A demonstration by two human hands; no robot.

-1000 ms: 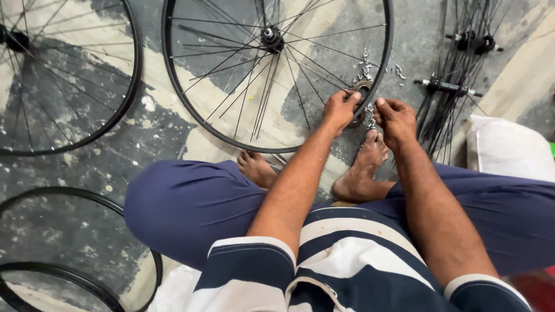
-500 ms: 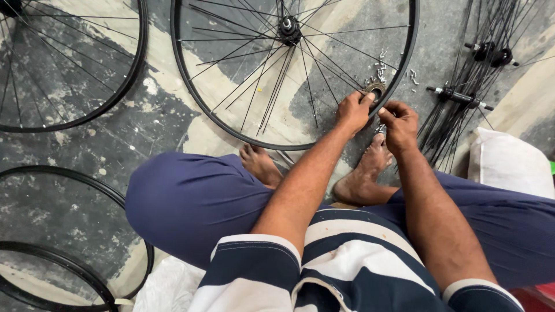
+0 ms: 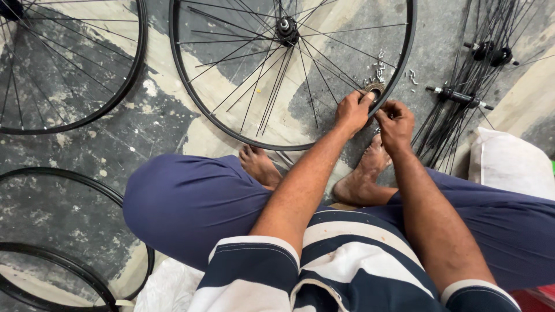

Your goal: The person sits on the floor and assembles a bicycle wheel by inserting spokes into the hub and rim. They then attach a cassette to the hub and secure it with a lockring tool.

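1. Head view: I sit on the floor with both arms stretched forward over my crossed legs, and my 2 hands meet at the near right part of a black bicycle wheel rim lying flat in front of me.
2. My left hand is curled on the rim, its fingertips pressed against a small round brass-coloured ring that sits right at the rim's edge.
3. My right hand is just beside the left, almost touching it, with the fingers bent inward in a pinch; what they pinch is too small and hidden for me to tell.
4. The wheel's hub lies well beyond my hands, up and to the left, with thin spokes fanning from it to the rim.
5. A scatter of small silver spoke nipples lies just past my fingertips, inside the rim and slightly outside it.
6. Right of my right hand lies a bundle of loose spoked hubs with axles, and nearer me on that side a white sack.
7. Directly under my hands are my bare feet.
8. Far to the left of my left hand lies a 2nd spoked wheel, and 2 bare black rims lie near my left knee.
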